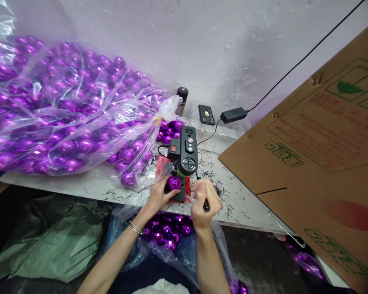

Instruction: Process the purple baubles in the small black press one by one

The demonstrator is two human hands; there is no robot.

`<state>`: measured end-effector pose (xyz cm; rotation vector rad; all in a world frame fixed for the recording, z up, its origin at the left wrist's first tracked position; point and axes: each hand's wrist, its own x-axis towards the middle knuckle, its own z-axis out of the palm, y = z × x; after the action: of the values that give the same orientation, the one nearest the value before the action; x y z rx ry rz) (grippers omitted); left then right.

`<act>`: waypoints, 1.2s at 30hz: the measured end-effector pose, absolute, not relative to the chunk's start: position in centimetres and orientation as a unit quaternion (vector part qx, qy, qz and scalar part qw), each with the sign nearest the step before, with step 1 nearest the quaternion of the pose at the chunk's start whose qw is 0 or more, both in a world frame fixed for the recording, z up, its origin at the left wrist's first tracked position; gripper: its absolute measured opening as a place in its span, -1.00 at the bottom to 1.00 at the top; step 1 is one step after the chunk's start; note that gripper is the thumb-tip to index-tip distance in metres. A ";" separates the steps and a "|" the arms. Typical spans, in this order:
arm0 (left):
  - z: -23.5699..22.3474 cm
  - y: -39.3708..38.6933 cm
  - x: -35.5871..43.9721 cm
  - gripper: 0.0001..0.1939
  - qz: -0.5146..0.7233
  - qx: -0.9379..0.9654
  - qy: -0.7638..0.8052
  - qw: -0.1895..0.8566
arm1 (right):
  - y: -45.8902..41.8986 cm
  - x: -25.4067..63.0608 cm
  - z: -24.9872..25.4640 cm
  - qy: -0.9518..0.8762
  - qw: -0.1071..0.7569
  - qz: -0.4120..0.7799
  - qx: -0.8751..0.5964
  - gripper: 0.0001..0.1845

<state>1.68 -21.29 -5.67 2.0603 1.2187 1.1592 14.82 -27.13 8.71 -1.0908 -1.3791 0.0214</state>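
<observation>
A shiny purple ball (174, 183) sits on the black base of a small bench drill press (189, 149), beneath its head. My left hand (159, 194) grips the ball between thumb and fingers, steadying it at the front left of the machine. On the right, my right hand (206, 200) is wrapped round the black-ended lever handle (206, 205) of the press. The drill head hides whatever tool tip meets the ball. Under the base lies a red sheet (163, 165).
A big clear bag of purple balls (79, 110) fills the left. Behind the press are a dark bottle (182, 98), a phone (206, 115) and a power adapter (234, 115). Black shavings (214, 175) litter the table. A cardboard box (319, 155) stands right. More balls (164, 230) lie in my lap.
</observation>
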 end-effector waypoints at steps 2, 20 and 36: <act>-5.2 -20.9 1.5 -0.41 0.419 0.759 0.444 0.226 | -27.2 14.8 8.7 -0.609 0.635 0.003 -0.476 -0.66; -6.4 -20.6 3.0 -0.36 0.424 0.723 0.463 0.289 | -27.4 14.8 6.9 -0.612 0.634 -0.019 -0.473 -0.65; -6.1 -20.9 3.2 -0.44 0.431 0.729 0.455 0.276 | -26.7 14.9 1.4 -0.615 0.639 -0.095 -0.452 -0.64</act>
<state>3.19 -20.86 -6.05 1.9592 1.2224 1.1575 14.88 -26.69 1.39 -1.0322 -1.4038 -0.2171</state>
